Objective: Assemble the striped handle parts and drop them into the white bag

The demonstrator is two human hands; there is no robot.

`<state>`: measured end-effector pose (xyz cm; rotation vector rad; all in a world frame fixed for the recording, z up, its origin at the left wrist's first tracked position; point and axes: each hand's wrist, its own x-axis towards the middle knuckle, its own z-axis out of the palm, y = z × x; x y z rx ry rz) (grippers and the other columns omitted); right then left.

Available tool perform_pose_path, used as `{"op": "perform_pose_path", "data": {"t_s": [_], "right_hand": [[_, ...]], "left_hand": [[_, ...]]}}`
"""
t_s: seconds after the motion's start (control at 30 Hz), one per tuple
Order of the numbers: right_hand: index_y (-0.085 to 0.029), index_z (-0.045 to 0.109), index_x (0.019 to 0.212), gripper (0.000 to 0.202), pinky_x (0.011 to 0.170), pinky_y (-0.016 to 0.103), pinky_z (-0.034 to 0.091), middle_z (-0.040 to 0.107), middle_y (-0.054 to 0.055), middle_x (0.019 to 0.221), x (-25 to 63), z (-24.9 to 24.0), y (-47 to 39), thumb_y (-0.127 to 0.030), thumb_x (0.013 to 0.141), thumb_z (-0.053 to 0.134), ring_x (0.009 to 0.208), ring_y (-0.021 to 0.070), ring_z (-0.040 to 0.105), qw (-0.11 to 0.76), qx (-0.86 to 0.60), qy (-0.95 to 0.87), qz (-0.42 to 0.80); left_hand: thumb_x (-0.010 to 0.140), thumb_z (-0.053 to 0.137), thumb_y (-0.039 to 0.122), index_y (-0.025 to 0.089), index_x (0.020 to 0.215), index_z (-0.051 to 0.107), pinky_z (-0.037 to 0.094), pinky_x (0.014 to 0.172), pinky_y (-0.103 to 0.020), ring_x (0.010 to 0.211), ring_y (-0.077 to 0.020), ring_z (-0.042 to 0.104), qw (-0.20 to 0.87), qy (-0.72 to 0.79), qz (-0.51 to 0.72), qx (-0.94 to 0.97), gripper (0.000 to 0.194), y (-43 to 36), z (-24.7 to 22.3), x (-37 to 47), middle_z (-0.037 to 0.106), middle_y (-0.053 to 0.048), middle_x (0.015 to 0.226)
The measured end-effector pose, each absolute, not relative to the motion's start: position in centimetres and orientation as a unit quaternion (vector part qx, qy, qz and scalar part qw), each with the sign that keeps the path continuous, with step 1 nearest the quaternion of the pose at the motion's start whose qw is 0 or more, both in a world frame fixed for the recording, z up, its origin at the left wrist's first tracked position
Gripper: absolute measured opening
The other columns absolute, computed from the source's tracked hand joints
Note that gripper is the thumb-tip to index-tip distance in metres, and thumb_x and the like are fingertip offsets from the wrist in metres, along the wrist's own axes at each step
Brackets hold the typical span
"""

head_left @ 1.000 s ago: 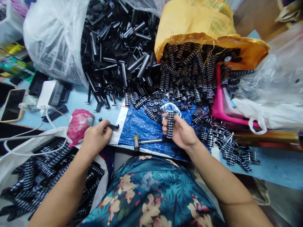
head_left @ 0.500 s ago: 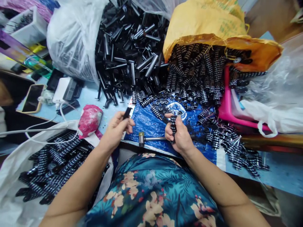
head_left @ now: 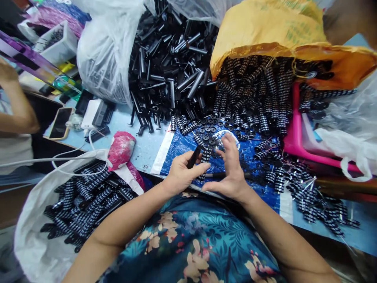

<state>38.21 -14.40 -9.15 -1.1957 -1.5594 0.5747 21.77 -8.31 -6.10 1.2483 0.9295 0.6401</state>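
My left hand (head_left: 181, 173) is closed around a short black plastic piece (head_left: 193, 158) and a black roller with rows of white marks (head_left: 206, 154), held close together over the blue sheet (head_left: 176, 151). Facing it, my right hand (head_left: 231, 173) has its fingers and thumb spread, with nothing in them. Under the hands lies a hammer, its shaft (head_left: 214, 175) partly showing and its head hidden behind my left hand. Just beyond, small black discs (head_left: 207, 129) and several more patterned rollers lie scattered on the sheet.
A clear bag (head_left: 103, 59) spills black tubes (head_left: 171, 78) at the back. Patterned rollers pour from a yellow sack (head_left: 265, 23), beside a pink tray (head_left: 297, 129). At left, a white sack (head_left: 32, 220) holds more rollers, near a phone (head_left: 60, 124) and another person's arm (head_left: 17, 102).
My left hand has moved right with the black piece and now also holds the patterned roller. My right hand has let go of the roller and opened. The view has shifted left.
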Motion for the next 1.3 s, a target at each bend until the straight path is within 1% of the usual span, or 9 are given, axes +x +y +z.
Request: {"op": "perform_pose_path", "data": {"t_s": [0.13,0.27,0.37,0.47,0.7,0.8,0.9,1.1,1.3], "right_hand": [[-0.022,0.024,0.162,0.08,0.116,0.06,0.037,0.034,0.016,0.154,39.3,-8.8,-14.8,-0.051,0.103,0.07,0.14,0.0378,0.035,0.473,-0.451,-0.744,0.142],[-0.017,0.028,0.161,0.08,0.114,0.056,0.042,0.039,0.018,0.151,38.5,-8.5,-15.0,-0.048,0.102,0.072,0.137,0.0373,0.041,0.479,-0.455,-0.744,0.104],[-0.015,0.029,0.161,0.075,0.112,0.052,0.047,0.04,0.018,0.15,38.0,-8.4,-15.1,-0.045,0.105,0.068,0.135,0.036,0.045,0.478,-0.447,-0.752,0.076],[-0.014,0.029,0.16,0.074,0.11,0.05,0.05,0.04,0.019,0.149,37.8,-8.3,-15.3,-0.043,0.105,0.069,0.133,0.0361,0.047,0.47,-0.458,-0.754,0.034],[-0.019,0.026,0.162,0.075,0.11,0.052,0.049,0.04,0.018,0.15,37.4,-8.2,-15.5,-0.045,0.105,0.068,0.132,0.0368,0.048,0.45,-0.459,-0.765,0.043],[-0.02,0.023,0.163,0.079,0.111,0.055,0.047,0.037,0.017,0.152,37.2,-8.4,-15.3,-0.04,0.103,0.071,0.132,0.0386,0.047,0.447,-0.456,-0.767,0.058],[-0.021,0.022,0.163,0.082,0.111,0.055,0.047,0.035,0.017,0.154,37.3,-8.8,-15.3,-0.038,0.101,0.073,0.133,0.039,0.046,0.443,-0.464,-0.765,0.055],[-0.018,0.018,0.164,0.076,0.11,0.055,0.047,0.032,0.019,0.155,36.9,-9.8,-15.5,-0.039,0.107,0.064,0.135,0.0389,0.043,0.385,-0.516,-0.765,0.024],[-0.013,0.017,0.162,0.081,0.11,0.059,0.042,0.038,0.022,0.15,37.8,-10.5,-15.8,-0.053,0.107,0.06,0.137,0.041,0.039,0.364,-0.526,-0.768,0.031]], "left_hand": [[0.08,0.075,0.051,0.015,0.088,0.061,0.033,0.052,-0.023,0.052,-0.0068,0.041,0.692,0.422,0.272,0.52,0.039,-8.4,-5.9,21.4,0.049,0.004,0.064],[0.093,0.052,0.065,0.015,0.093,0.061,0.031,0.048,-0.024,0.046,-0.0066,0.04,0.691,0.436,0.308,0.488,0.051,-8.8,-6.0,22.0,0.056,0.001,0.067],[0.087,0.065,0.058,0.014,0.09,0.065,0.04,0.061,-0.023,0.062,-0.0091,0.048,0.712,0.415,0.335,0.456,0.044,-9.1,-6.0,22.3,0.058,-0.001,0.073],[0.081,0.075,0.05,0.015,0.094,0.068,0.04,0.064,-0.022,0.067,-0.0093,0.048,0.749,0.395,0.343,0.407,0.038,-9.1,-6.1,22.2,0.057,0.0,0.075],[0.09,0.062,0.059,0.016,0.093,0.071,0.038,0.059,-0.023,0.061,-0.009,0.045,0.738,0.424,0.333,0.407,0.044,-9.3,-6.7,21.6,0.055,0.0,0.069],[0.083,0.073,0.053,0.016,0.089,0.073,0.048,0.073,-0.026,0.074,-0.0126,0.057,0.768,0.397,0.336,0.373,0.037,-9.3,-6.7,21.6,0.066,-0.002,0.08],[0.076,0.081,0.043,0.016,0.097,0.077,0.049,0.089,-0.03,0.089,-0.016,0.064,0.795,0.381,0.325,0.341,0.035,-8.9,-6.6,21.3,0.073,-0.006,0.099],[0.08,0.077,0.041,0.015,0.112,0.075,0.049,0.095,-0.033,0.097,-0.0195,0.066,0.743,0.381,0.263,0.483,0.041,-7.8,-7.2,20.7,0.074,-0.009,0.109],[0.09,0.063,0.044,0.012,0.114,0.067,0.051,0.083,-0.032,0.085,-0.0176,0.065,0.678,0.379,0.279,0.565,0.04,-6.9,-8.7,20.1,0.071,-0.008,0.097]]}}
